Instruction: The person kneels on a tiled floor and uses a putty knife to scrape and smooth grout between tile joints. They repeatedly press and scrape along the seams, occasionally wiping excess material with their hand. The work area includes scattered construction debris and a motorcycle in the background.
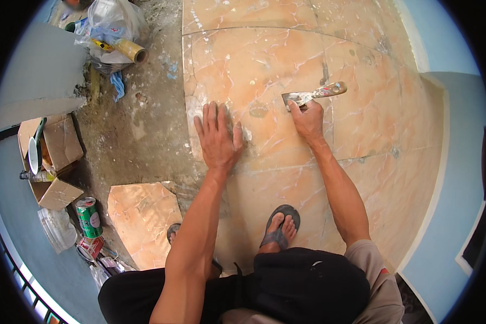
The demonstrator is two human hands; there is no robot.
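Note:
My right hand [309, 120] is closed on a putty knife [302, 99] near its blade. The blade is smeared with white, and the paint-stained wooden handle [332, 89] points away to the right. Below it lie orange marbled floor tiles [275, 65] with pale spots and patches. To the left, my left hand [217, 135] rests palm down on the tile, fingers stretched toward the far side. It holds nothing and lies close to the tile's left edge, where a pale, worn patch shows.
Bare, stained concrete [146, 119] borders the tiles on the left. A loose tile piece [143, 216] lies near my sandalled feet. Along the left wall stand an open cardboard box [65, 140] and a green can [89, 218]. Plastic bags [113, 21] and a tape roll [130, 51] lie farther off.

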